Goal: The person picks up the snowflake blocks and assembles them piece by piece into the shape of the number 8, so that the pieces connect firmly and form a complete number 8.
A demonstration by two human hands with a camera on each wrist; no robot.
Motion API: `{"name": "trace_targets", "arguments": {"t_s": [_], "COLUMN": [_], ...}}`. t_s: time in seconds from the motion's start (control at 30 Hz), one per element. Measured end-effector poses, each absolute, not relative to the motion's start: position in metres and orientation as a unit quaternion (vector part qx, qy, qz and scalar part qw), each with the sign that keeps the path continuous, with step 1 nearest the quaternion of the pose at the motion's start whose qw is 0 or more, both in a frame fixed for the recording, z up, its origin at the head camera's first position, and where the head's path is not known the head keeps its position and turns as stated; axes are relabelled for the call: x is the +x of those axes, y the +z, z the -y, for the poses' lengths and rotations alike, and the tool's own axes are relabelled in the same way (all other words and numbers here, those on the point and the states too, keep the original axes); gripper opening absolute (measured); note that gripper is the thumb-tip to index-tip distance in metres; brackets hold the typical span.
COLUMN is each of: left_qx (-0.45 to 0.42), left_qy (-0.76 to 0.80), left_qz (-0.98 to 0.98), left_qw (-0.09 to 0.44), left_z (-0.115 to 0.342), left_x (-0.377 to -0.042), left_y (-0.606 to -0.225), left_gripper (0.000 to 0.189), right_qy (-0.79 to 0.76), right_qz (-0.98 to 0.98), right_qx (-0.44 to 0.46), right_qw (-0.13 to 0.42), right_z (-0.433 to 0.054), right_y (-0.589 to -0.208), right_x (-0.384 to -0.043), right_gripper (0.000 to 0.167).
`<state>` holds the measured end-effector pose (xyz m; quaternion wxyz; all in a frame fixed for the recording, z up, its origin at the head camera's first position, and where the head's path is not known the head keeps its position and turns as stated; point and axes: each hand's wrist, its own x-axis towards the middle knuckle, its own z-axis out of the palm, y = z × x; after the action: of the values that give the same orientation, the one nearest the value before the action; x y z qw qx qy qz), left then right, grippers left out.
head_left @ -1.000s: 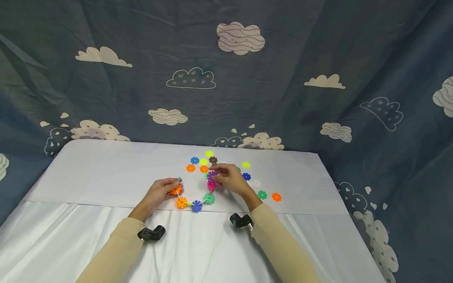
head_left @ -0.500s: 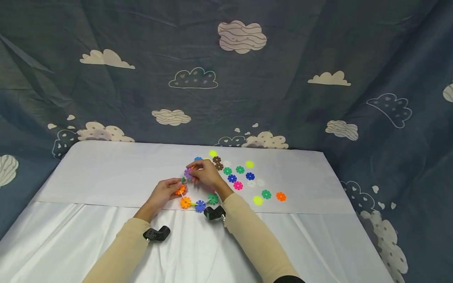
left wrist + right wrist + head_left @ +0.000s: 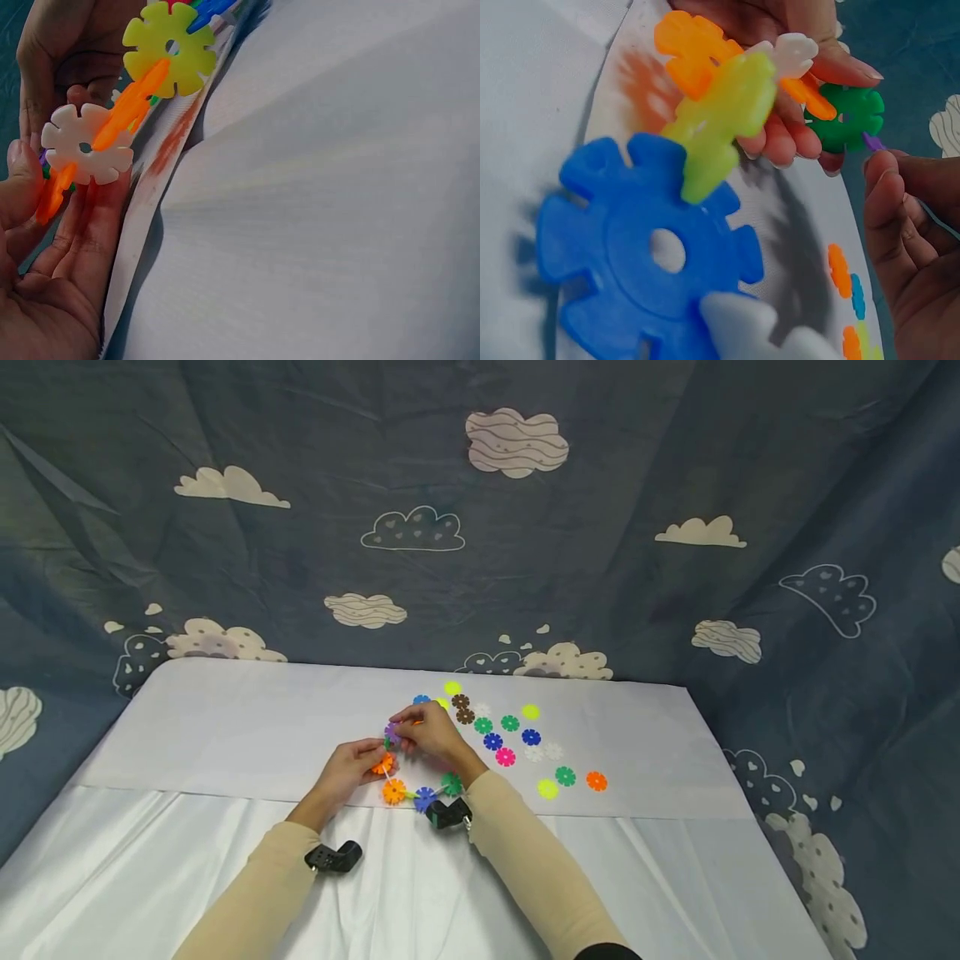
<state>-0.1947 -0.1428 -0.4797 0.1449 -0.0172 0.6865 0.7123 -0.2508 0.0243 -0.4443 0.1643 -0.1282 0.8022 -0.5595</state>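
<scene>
A chain of slotted flower-shaped plastic discs hangs in a curve between my hands. My left hand (image 3: 348,772) grips its end, with thumb and fingers about the green disc (image 3: 859,109) and an orange disc beside it. My right hand (image 3: 435,731) pinches a purple disc (image 3: 391,732), whose edge meets the green disc's rim in the right wrist view. Whether it sits inside a slot I cannot tell. Farther along the chain come a white disc (image 3: 60,135), a yellow disc (image 3: 184,64) and a blue disc (image 3: 615,247). My right hand and forearm hide the chain's far part.
Loose discs lie on the white table to the right and behind my hands, among them a pink disc (image 3: 506,757), an orange disc (image 3: 597,781) and a brown disc (image 3: 465,716). A dark cloud-print curtain (image 3: 300,560) hangs behind the table.
My right hand has carried the purple disc leftward to the chain's end at my left hand, where it now touches the green disc. My left hand has stayed nearly in place.
</scene>
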Motion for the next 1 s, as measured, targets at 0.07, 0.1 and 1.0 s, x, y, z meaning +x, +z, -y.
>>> {"name": "trace_targets", "arguments": {"t_s": [0.07,0.1,1.0], "left_qx": [-0.015,-0.013,-0.099], "left_qy": [0.712,0.714,0.672], "left_qz": [-0.688,-0.688,-0.720], "left_qw": [0.137,0.134,0.140], "left_z": [0.143,0.143,0.134], "left_x": [-0.194,-0.193,-0.196], "left_y": [-0.480,-0.480,-0.467], "left_gripper": [0.038,0.038,0.032], "right_qy": [-0.562,-0.564,-0.528], "right_qz": [-0.800,-0.799,-0.817], "right_qx": [-0.126,-0.127,-0.172], "right_qw": [0.167,0.167,0.154], "right_z": [-0.023,-0.023,-0.054], "right_y": [-0.444,-0.444,-0.441], "right_x": [-0.250,-0.250,-0.244], "right_gripper": [0.017,0.017,0.028]}}
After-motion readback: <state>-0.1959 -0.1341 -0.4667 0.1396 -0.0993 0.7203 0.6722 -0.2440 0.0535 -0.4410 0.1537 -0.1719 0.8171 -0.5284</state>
